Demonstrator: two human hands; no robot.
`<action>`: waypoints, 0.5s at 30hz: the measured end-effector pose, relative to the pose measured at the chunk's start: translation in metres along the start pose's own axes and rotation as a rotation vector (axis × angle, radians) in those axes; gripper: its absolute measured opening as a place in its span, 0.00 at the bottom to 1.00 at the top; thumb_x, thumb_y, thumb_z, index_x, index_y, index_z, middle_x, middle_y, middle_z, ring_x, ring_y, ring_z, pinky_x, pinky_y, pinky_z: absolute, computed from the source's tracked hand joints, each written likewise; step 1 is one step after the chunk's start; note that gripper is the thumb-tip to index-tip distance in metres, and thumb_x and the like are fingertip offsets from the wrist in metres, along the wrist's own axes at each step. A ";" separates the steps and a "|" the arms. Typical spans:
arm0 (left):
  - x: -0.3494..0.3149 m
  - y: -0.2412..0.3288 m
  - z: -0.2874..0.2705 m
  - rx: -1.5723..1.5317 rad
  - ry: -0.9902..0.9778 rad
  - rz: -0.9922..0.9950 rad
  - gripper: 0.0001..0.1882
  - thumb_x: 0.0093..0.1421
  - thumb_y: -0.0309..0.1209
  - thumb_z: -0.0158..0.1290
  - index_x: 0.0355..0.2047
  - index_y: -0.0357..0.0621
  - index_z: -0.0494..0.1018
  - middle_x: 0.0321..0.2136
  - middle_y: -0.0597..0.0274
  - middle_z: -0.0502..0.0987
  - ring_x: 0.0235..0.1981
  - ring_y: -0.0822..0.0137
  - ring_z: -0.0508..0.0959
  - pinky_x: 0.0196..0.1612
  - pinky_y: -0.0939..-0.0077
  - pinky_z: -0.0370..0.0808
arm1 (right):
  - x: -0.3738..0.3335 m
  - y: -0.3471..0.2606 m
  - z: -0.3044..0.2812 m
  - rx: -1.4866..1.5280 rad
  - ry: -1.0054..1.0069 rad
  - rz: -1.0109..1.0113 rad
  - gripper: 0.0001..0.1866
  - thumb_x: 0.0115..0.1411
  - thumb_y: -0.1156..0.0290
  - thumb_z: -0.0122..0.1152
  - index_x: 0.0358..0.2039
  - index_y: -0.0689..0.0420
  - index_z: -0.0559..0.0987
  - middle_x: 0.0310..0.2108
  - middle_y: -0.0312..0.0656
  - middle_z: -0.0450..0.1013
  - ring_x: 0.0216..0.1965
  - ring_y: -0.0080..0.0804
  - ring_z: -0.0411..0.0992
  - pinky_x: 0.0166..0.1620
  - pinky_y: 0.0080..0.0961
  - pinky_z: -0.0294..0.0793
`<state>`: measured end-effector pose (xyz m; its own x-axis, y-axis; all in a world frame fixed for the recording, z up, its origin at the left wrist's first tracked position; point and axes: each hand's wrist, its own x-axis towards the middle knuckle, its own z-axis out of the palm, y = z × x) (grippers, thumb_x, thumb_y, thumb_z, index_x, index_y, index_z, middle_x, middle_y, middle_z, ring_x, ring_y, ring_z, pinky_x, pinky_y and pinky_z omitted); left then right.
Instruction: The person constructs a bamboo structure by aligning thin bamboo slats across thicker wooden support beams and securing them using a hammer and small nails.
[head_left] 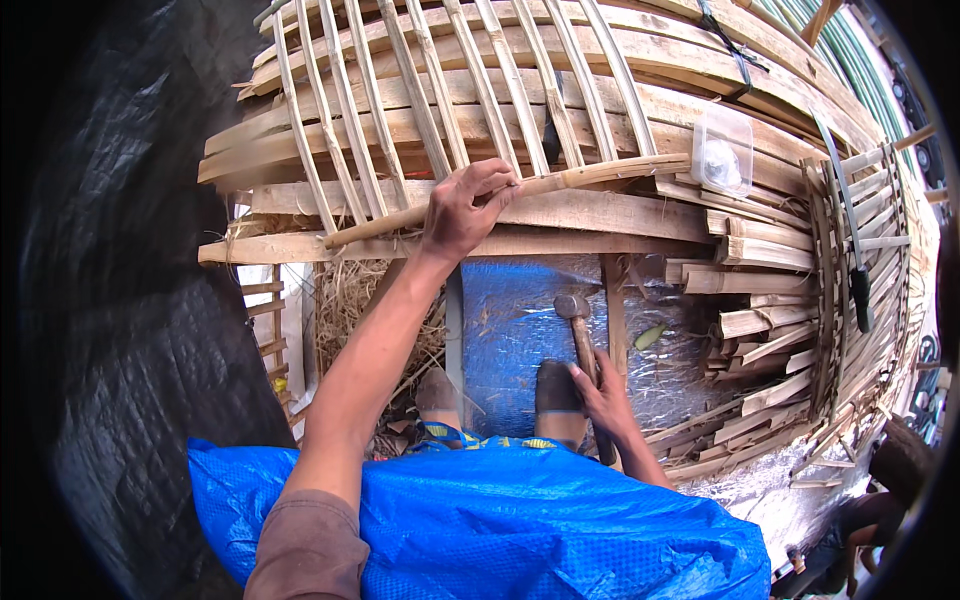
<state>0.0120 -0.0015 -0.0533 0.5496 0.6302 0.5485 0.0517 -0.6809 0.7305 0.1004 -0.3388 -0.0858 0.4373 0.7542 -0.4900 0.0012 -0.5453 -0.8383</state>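
My left hand is closed around a long bamboo rod, which lies slantwise across the near ends of several narrow bamboo slats. The slats rest over stacked wooden planks. Lower and to the right, my right hand is wrapped around the wooden handle of a hammer. The hammer's metal head points away from me, above the blue sheet on the ground. Its handle's lower end reaches down beside my blue apron.
A clear plastic tub with whitish contents stands on the planks at right. Beyond it a long blade with a dark handle leans by bundled bamboo strips. Dry shavings lie left of my feet. Another person is partly visible at lower right.
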 end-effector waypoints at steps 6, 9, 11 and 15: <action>0.002 0.002 -0.004 -0.136 -0.044 -0.165 0.16 0.59 0.24 0.65 0.46 0.41 0.74 0.37 0.58 0.85 0.42 0.69 0.85 0.47 0.76 0.83 | -0.002 -0.018 0.001 -0.152 0.063 -0.041 0.22 0.70 0.61 0.57 0.58 0.62 0.71 0.39 0.55 0.77 0.40 0.47 0.77 0.44 0.38 0.74; 0.003 0.003 -0.005 -0.114 -0.049 -0.148 0.14 0.59 0.24 0.65 0.44 0.41 0.76 0.36 0.58 0.85 0.43 0.67 0.85 0.47 0.74 0.84 | -0.003 -0.024 0.002 -0.179 0.077 0.013 0.22 0.70 0.60 0.56 0.57 0.61 0.72 0.38 0.57 0.77 0.40 0.49 0.77 0.43 0.40 0.74; 0.005 0.003 -0.004 -0.128 -0.033 -0.136 0.10 0.59 0.25 0.64 0.41 0.41 0.79 0.34 0.58 0.85 0.40 0.66 0.86 0.42 0.74 0.85 | -0.002 -0.026 0.001 -0.193 0.080 0.032 0.22 0.70 0.60 0.56 0.57 0.61 0.72 0.37 0.57 0.77 0.39 0.48 0.78 0.43 0.40 0.74; 0.004 -0.006 -0.004 -0.010 -0.018 0.013 0.06 0.56 0.26 0.66 0.34 0.43 0.82 0.34 0.59 0.85 0.33 0.70 0.85 0.34 0.75 0.83 | -0.001 -0.024 0.001 -0.199 0.076 0.031 0.22 0.70 0.59 0.57 0.56 0.61 0.72 0.35 0.57 0.77 0.37 0.49 0.77 0.41 0.40 0.74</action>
<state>0.0107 0.0065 -0.0542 0.5650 0.6143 0.5508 0.0359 -0.6853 0.7274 0.0992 -0.3266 -0.0654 0.5066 0.7104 -0.4885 0.1609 -0.6345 -0.7560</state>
